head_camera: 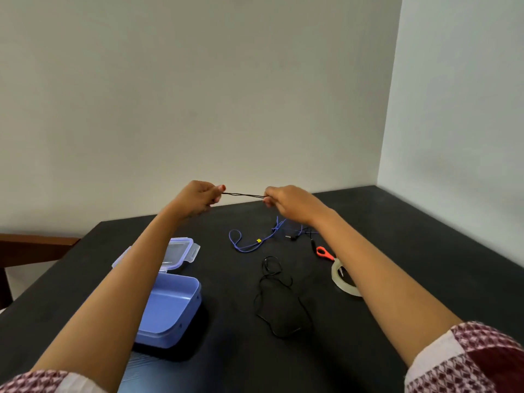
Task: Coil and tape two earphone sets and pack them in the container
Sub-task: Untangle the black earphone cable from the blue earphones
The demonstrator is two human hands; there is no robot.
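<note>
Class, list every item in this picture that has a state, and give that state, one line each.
Left hand, pinching black cord.
Right hand, pinching black cord.
Black cord, taut between hands.
Blue earphones, uncoiled, loose.
Container, open.
Lid, off, beside container.
Tape roll, lying flat.

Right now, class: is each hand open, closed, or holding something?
Left hand: closed, pinching the black earphone cord.
Right hand: closed, pinching the same cord, stretched between both.
</note>
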